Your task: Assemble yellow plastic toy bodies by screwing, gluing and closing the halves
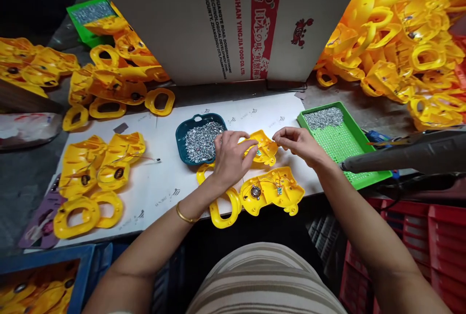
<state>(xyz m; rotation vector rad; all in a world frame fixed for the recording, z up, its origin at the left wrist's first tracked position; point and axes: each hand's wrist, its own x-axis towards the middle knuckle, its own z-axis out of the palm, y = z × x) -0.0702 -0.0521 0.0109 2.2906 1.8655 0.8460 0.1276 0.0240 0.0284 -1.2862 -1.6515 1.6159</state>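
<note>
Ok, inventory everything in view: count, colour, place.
Open shells: four, yellow, sheet left and centre
Loose rings: several, some overlapping, yellow, beside the shells
Piled parts: uncountable, yellow, back left and back right
White sheet: one, white, worktop
Teal tray: one, teal, centre
Green trays: two, green, right and back left
Metal pieces: uncountable, silver, in trays
Carton: one, white with red stripe, back
Long object: one, dark grey, right
Flat piece: one, purple, left edge
Blue crate: at least one, blue, lower left
Red crates: count unclear, red, lower right
Striped top: one, beige, lower centre
Left hand: one, over upper centre shell
Right hand: one, by its right end
</note>
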